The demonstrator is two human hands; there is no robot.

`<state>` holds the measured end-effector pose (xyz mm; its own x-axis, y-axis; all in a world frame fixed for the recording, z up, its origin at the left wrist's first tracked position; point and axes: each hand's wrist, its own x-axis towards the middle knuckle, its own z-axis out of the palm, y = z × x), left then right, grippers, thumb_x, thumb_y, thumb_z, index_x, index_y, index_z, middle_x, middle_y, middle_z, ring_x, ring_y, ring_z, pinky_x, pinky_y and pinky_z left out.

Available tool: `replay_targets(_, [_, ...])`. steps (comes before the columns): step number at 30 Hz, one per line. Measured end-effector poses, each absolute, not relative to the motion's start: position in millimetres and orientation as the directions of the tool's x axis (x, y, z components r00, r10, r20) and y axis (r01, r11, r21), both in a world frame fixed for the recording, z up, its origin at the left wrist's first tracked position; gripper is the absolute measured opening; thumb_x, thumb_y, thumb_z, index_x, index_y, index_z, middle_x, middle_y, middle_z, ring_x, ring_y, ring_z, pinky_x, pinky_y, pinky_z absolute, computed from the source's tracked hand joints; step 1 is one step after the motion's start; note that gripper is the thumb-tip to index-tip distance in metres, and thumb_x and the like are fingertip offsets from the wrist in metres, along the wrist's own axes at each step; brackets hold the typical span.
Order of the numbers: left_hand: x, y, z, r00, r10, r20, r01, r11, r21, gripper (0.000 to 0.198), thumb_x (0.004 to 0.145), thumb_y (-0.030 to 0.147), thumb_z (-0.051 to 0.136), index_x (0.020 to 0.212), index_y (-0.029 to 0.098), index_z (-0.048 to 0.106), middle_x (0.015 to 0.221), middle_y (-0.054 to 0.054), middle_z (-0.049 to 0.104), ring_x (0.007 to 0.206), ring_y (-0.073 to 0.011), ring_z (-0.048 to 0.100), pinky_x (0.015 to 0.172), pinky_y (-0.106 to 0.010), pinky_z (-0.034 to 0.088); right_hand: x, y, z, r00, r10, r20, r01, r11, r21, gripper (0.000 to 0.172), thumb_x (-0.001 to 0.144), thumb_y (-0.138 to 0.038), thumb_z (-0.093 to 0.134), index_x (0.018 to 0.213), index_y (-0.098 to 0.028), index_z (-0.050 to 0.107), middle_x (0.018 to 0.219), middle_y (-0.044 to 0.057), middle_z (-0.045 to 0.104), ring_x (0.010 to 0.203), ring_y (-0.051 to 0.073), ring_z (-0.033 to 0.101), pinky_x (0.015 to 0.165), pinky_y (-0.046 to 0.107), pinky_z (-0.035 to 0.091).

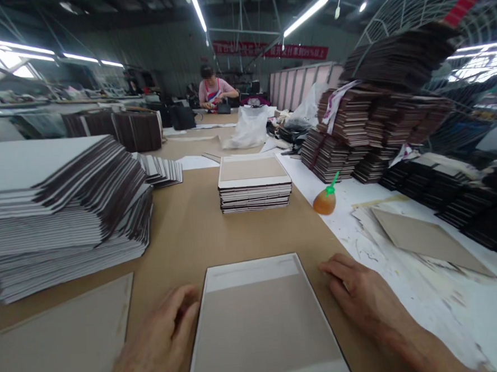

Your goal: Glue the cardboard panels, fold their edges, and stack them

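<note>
A flat board (260, 320) with a grey-brown middle and white borders lies on the brown table right in front of me. My left hand (161, 343) rests flat at its left edge, fingers stretched out. At the board's right edge lies my right hand (360, 294), its fingers extended and touching the border. Neither hand holds anything.
A stack of finished boards (254, 185) stands ahead. A tall pile of white sheets (60, 209) is at the left, dark stacks (379, 122) at the right. An orange glue bottle (325, 200), a loose cardboard sheet (428, 237) and another sheet (60, 343) lie nearby. A person (213, 90) works far back.
</note>
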<state>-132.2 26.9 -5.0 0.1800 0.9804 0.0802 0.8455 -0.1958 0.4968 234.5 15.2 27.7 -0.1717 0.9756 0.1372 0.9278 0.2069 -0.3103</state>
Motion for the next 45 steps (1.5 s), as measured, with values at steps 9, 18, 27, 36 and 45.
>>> replay_targets(9, [-137.1,-39.3,-1.3,0.380,0.890,0.253,0.877,-0.433,0.208,0.042,0.092,0.018,0.040,0.133,0.026,0.044,0.126,-0.003,0.063,0.116,-0.0165,0.059,0.098,-0.029,0.052,217.6,-29.5,9.5,-0.229,0.942,0.246,0.894,0.303,-0.329,0.030,0.096,-0.033,0.045,0.117,-0.021,0.064,0.119,0.009,0.061,0.112,0.025,0.056,0.098,0.042,0.049])
replay_targets(18, [-88.2,-14.0,2.9,0.453,0.864,0.221,0.840,-0.496,0.218,0.041,0.094,0.028,0.045,0.133,0.020,0.047,0.132,-0.009,0.055,0.120,-0.0244,0.052,0.103,-0.045,0.046,188.9,16.8,24.4,-0.263,0.941,0.212,0.939,0.300,-0.167,0.035,0.092,-0.009,0.038,0.114,-0.015,0.064,0.094,0.010,0.060,0.088,0.021,0.059,0.080,0.033,0.050])
replay_targets(27, [-84.0,1.7,-19.1,0.443,0.869,0.221,0.868,-0.477,0.136,0.046,0.093,0.032,0.046,0.137,0.017,0.044,0.125,-0.010,0.054,0.113,-0.0269,0.050,0.098,-0.045,0.047,185.0,18.7,-0.2,-0.258,0.952,0.163,0.960,0.272,-0.065,0.042,0.089,-0.006,0.041,0.122,-0.022,0.061,0.089,0.007,0.056,0.077,0.019,0.058,0.066,0.027,0.046])
replay_targets(36, [-86.9,8.0,-26.1,0.488,0.804,0.339,0.849,-0.528,0.028,0.052,0.088,0.035,0.053,0.135,0.015,0.046,0.113,-0.010,0.059,0.100,-0.0250,0.055,0.085,-0.039,0.052,186.5,23.9,-5.4,-0.283,0.951,0.125,0.958,0.287,-0.015,0.040,0.091,-0.009,0.042,0.126,-0.019,0.060,0.091,0.009,0.056,0.079,0.020,0.058,0.067,0.030,0.050])
replay_targets(45, [-86.8,10.4,-27.9,0.506,0.780,0.368,0.838,-0.546,0.007,0.055,0.085,0.036,0.056,0.136,0.016,0.046,0.111,-0.009,0.061,0.096,-0.0238,0.057,0.085,-0.037,0.051,187.1,23.8,-7.6,-0.255,0.964,0.076,0.965,0.258,-0.038,0.039,0.092,-0.009,0.043,0.127,-0.017,0.059,0.097,0.011,0.057,0.081,0.021,0.060,0.069,0.032,0.052])
